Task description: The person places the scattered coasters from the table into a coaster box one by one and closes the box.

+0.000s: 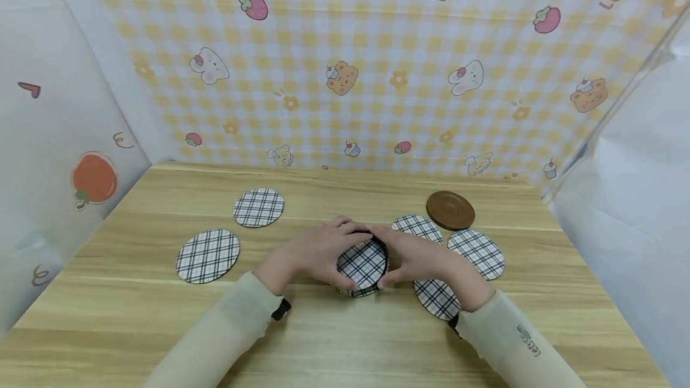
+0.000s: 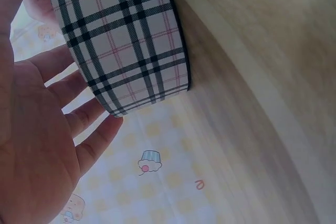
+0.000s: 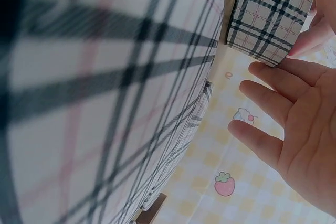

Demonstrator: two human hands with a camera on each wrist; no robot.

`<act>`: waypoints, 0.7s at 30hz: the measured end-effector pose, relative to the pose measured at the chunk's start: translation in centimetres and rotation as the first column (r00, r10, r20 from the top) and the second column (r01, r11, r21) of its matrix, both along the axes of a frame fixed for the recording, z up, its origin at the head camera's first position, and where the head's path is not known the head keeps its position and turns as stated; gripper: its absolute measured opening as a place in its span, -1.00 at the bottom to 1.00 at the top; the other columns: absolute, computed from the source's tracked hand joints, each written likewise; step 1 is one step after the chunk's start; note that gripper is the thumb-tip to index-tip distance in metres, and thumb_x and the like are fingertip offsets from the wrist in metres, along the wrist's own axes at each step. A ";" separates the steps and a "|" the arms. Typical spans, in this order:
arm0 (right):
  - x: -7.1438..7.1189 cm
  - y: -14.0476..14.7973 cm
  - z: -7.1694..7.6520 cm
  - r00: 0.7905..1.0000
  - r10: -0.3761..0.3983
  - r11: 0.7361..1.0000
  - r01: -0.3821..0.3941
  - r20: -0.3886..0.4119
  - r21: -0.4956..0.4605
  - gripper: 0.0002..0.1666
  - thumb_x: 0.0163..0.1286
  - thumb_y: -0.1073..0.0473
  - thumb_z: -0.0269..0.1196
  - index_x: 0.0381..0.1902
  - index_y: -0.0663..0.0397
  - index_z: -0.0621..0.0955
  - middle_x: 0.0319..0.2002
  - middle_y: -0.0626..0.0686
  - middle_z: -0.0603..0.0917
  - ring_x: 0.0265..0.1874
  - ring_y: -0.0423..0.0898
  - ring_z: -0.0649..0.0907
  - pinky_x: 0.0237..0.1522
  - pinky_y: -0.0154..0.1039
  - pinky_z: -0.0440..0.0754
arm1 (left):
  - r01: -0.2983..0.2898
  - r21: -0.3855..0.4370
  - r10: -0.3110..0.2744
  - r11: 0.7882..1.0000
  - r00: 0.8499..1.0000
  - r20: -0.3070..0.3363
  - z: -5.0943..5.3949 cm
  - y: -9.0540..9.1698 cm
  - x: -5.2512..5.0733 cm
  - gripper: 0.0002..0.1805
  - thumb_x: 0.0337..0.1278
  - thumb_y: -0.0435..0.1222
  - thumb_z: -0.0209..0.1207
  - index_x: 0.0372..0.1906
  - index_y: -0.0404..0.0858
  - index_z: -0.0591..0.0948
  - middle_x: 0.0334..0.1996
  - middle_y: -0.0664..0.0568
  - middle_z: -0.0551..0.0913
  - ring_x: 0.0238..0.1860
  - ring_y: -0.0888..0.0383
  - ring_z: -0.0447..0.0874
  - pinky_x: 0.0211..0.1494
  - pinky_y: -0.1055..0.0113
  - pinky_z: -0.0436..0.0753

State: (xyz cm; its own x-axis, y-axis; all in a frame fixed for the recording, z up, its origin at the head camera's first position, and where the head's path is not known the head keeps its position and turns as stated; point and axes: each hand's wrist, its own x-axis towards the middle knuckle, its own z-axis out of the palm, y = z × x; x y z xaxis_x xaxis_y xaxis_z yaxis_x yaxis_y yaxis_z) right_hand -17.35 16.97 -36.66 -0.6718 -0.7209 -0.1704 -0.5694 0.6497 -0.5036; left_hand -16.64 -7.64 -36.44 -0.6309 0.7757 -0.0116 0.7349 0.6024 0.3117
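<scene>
Both hands surround a round black-and-white plaid box [image 1: 362,264] at the middle of the table, a dark line along its rim. My left hand [image 1: 329,253] grips its left side, thumb in front and fingers behind. Its tall plaid side wall [image 2: 121,35] shows up close in the left wrist view, fingertips against it. From the right, my right hand [image 1: 417,256] holds it with thumb and forefinger; the other fingers stand off it in the right wrist view. Under and beside my right forearm lie plaid round pieces [image 1: 438,299], partly hidden.
Two plaid round pieces [image 1: 208,256] [image 1: 259,208] lie to the left. On the right are more plaid rounds [image 1: 476,254] [image 1: 417,226] and a brown round disc [image 1: 450,210]. A yellow checked cloth [image 1: 345,76] hangs behind the wooden table [image 1: 334,340].
</scene>
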 end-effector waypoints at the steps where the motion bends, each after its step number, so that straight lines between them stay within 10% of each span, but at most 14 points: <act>1: 0.0 0.0 0.0 1.000 -0.001 1.000 0.001 0.004 0.000 0.24 0.18 -0.19 0.43 0.58 0.14 0.05 0.57 0.09 0.14 0.52 0.07 0.22 0.51 0.09 0.22 | -0.002 0.001 0.002 1.000 1.000 0.003 0.0 -0.1 0.0 0.03 -0.11 0.21 0.36 0.49 -0.14 0.31 0.47 0.04 0.32 0.45 0.03 0.22 0.43 -0.01 0.42; 21: 0.3 -0.2 0.3 1.000 -0.014 1.000 0.014 0.007 0.027 0.21 0.19 -0.14 0.44 0.57 0.20 0.07 0.56 0.15 0.16 0.52 0.10 0.22 0.51 0.09 0.22 | -0.130 0.038 0.132 0.991 0.990 -0.042 -0.5 -5.9 0.8 -0.09 0.07 0.19 0.30 0.46 -0.17 0.35 0.44 -0.04 0.37 0.46 -0.05 0.24 0.43 -0.03 0.42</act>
